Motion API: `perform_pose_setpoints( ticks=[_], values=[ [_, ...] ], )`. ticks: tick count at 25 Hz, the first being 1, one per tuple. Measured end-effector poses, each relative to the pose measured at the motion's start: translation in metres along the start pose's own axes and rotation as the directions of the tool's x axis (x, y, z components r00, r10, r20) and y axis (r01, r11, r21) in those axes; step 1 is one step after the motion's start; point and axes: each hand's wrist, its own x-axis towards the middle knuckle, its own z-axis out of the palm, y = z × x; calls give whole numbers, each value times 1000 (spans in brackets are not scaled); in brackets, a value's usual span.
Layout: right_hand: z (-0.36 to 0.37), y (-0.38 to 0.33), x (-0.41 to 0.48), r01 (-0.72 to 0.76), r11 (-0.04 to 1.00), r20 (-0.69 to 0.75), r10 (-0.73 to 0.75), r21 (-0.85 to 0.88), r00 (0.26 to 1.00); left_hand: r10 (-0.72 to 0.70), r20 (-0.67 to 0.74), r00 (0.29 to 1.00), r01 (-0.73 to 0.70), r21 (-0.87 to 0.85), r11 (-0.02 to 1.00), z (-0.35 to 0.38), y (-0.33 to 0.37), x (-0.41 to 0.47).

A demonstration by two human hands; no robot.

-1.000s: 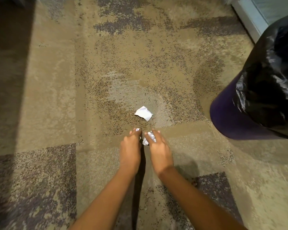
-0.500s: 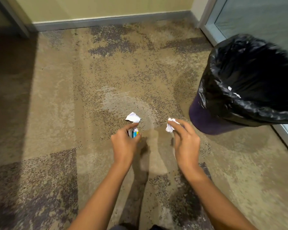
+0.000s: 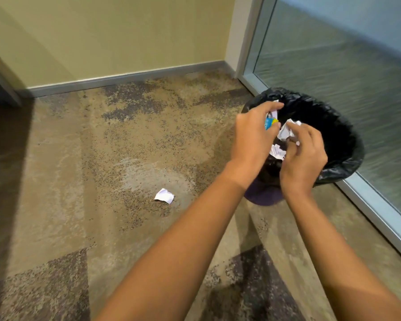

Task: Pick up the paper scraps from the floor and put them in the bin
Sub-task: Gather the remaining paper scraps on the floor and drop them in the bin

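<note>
Both hands hover over the mouth of the bin [image 3: 343, 158], a purple can lined with a black bag. My left hand [image 3: 252, 137] pinches a scrap printed in blue and yellow [image 3: 270, 123]. My right hand [image 3: 303, 156] grips a crumpled white scrap [image 3: 287, 130] just above the opening. More white paper [image 3: 277, 152] lies inside the bin below the hands. One white scrap [image 3: 164, 195] remains on the carpet, left of the bin and apart from it.
Patterned tan and grey carpet [image 3: 102, 158] covers the floor. A yellow wall with a grey baseboard [image 3: 125, 77] runs along the back. A frosted glass panel in a metal frame [image 3: 357, 198] stands directly right of the bin.
Both hands rose from the floor with their scraps and moved right, over the bin's opening. The view tilted up, showing the wall and glass. The third scrap stayed on the carpet.
</note>
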Motion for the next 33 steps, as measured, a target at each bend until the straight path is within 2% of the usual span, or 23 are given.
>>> perform_pose_setpoints(
  ticks=[4, 7, 11, 14, 16, 18, 20, 22, 25, 28, 31, 33],
  values=[
    [5, 16, 15, -136, 989, 166, 142, -50, 976, -112, 94, 989, 113, -7, 994, 42, -10, 13],
    [8, 16, 18, -211, 967, 103, 226, -144, 969, -167, 151, 974, 169, -1, 986, 53, -17, 13],
    [8, 28, 10, -67, 978, 147, 98, -199, 984, -87, 202, 976, 99, -49, 994, 46, -21, 6],
    [9, 23, 10, -130, 975, 141, 156, -178, 978, 35, 224, 974, -15, -91, 996, 33, -26, 0],
    [9, 23, 11, -95, 964, 172, 141, -248, 975, 28, 152, 988, -18, -70, 997, 23, -32, -9],
    [9, 24, 12, -106, 955, 181, 160, -278, 970, -105, -56, 993, 102, -62, 993, 14, -47, -21],
    [9, 25, 12, -93, 948, 194, 158, -304, 968, -305, -276, 911, 288, -102, 952, 4, -81, -39],
    [10, 26, 13, -79, 950, 204, 145, -301, 968, -399, -326, 857, 437, 50, 898, -10, -132, -64],
    [10, 26, 13, -80, 951, 219, 150, -300, 964, -518, -183, 836, 539, 456, 709, -32, -215, -104],
    [11, 26, 14, -94, 946, 229, 170, -310, 958, -671, -41, 740, 526, 656, 540, -54, -265, -124],
    [12, 26, 15, -95, 943, 235, 176, -319, 956, -716, 95, 691, 441, 730, 523, -66, -290, -131],
    [12, 26, 15, -99, 940, 236, 182, -327, 955, -731, 144, 667, 493, 649, 579, -70, -295, -129]
  ],
)
